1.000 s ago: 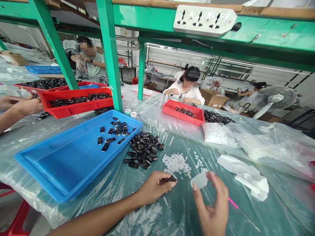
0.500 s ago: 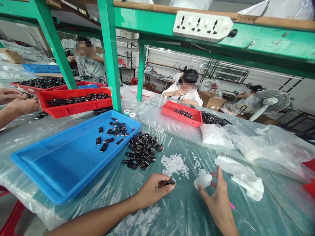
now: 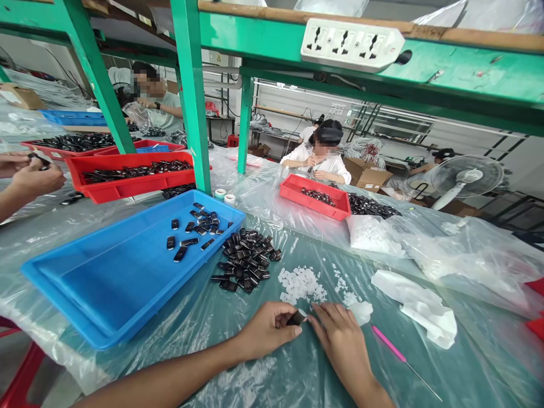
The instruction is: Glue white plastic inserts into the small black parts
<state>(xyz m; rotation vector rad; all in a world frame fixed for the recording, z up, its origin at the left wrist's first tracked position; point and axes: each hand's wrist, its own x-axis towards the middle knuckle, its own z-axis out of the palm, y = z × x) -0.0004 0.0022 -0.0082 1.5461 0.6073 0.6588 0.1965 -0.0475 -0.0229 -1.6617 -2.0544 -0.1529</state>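
Observation:
My left hand [image 3: 268, 331] pinches a small black piece [image 3: 296, 318] with a pale end, low in the middle of the head view. Beside it, my right hand [image 3: 340, 334] has its fingertips at the near edge of the white bits [image 3: 301, 285]; whether it holds anything is hidden. A translucent white container [image 3: 361, 311] stands just beyond that hand. To the right lies a pink-handled pick [image 3: 389, 343] with a thin metal shaft. A heap of black pieces [image 3: 246, 258] lies up and left of my hands, beside a blue tray [image 3: 127, 272] holding several more.
Red trays [image 3: 131, 175] of black parts are at the left, near another person's hands [image 3: 36, 175]. A farther red tray [image 3: 314, 197] sits before a seated person. White cloth [image 3: 419, 309] lies at the right; a green post [image 3: 191, 102] rises behind the blue tray.
My right hand has left the white container and moved left, close to my left hand. The pink handle now shows fully. My left hand still holds the black piece.

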